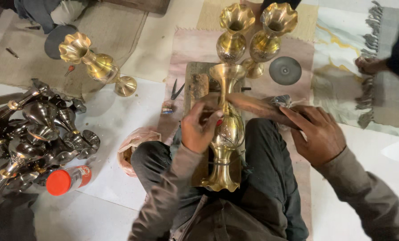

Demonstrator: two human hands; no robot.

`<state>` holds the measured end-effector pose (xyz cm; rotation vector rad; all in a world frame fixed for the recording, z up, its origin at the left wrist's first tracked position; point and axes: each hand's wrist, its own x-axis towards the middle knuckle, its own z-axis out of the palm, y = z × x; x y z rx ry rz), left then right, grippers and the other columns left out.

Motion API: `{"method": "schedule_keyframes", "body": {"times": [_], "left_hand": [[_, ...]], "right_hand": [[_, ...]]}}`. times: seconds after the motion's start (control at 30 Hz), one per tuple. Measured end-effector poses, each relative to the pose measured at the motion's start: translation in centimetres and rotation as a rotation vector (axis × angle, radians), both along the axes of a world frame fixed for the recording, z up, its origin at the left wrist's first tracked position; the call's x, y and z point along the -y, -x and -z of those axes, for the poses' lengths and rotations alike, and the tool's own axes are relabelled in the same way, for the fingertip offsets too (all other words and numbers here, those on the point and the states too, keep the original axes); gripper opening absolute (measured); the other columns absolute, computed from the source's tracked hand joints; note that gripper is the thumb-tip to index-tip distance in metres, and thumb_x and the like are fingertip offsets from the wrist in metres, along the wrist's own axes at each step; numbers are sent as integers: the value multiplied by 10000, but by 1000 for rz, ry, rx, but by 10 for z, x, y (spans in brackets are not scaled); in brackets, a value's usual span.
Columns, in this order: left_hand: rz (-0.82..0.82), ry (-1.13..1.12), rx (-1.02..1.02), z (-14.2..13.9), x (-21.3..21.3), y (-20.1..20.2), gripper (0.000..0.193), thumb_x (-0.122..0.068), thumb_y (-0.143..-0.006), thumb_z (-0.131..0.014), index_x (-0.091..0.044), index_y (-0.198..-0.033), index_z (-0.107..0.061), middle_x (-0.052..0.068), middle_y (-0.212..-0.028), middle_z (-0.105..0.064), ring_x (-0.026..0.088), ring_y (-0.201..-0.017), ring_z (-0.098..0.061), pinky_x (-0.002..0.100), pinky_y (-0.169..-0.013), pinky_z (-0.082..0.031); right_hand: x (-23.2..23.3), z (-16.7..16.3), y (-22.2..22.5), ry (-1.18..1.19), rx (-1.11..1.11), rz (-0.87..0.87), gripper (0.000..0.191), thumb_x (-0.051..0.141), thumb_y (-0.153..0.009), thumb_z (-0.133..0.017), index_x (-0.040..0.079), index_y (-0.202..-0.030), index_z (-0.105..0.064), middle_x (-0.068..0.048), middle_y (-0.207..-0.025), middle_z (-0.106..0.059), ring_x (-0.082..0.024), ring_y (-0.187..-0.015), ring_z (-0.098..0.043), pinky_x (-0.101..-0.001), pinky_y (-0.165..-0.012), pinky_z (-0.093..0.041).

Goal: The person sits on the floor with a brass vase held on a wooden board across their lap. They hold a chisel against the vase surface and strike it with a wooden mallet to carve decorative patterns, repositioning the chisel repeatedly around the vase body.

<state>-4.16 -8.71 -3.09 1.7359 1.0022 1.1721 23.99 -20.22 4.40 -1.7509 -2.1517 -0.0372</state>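
- Brass vase [226, 134] lies lengthwise on the person's lap, mouth pointing away, resting on a wooden block [198, 87].
- Left hand [201, 127]: fingers [217, 117] curled against the vase's body, pinching a small red-tipped tool [219, 122].
- Right hand [318, 131]: fingers [293, 114] stretched out flat, loosely open, touching a long wooden stick [257, 106] just beyond the vase.
- Two upright brass vases [253, 35] stand past the fingertips.

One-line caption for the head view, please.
Seated person's left hand works on a brass vase across the lap; right hand rests beside it.
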Motion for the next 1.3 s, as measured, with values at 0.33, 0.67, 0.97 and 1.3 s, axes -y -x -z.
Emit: {"method": "schedule_keyframes", "body": {"times": [0.33,0.67,0.97,1.3], "left_hand": [[981,-17,-321,-12,-108,-30,632,-167,-862,-867,-93,-1432,-604,139,-1215,-757,264,-1088,-736,415,-1003,-563],[1284,213,-357,-16,-122,-52,587,-117,-912,-783,-102,-1454,-557,134,-1235,-745,212,-1098,-740,388,-987,-587],[1275,163,-386,-20,-118,-54,544,-94,-896,-797,-110,-1404,-606,112,-1122,-787,197,-1011,-766,371,-909,-612],[1251,204,-395,-26,-114,-54,497,-86,-894,-784,-110,-1364,-626,107,-1033,-799,178,-942,-760,355,-860,-609]], "right_hand": [[56,78,31,119,-530,268,637,59,-797,-770,125,-1411,-610,-127,-1155,-671,-280,-938,-683,-396,-814,-567],[64,72,34,127,-428,324,674,-2,-770,-744,169,-1411,-627,-116,-1197,-673,-287,-1008,-690,-382,-843,-573],[68,71,30,-50,-1024,359,649,-45,-902,-669,63,-1524,-521,-134,-1309,-604,-211,-1210,-624,-333,-1010,-529],[61,60,18,-38,-596,383,520,-46,-887,-704,66,-1390,-636,-150,-1292,-626,-240,-1141,-690,-330,-926,-596]]}}
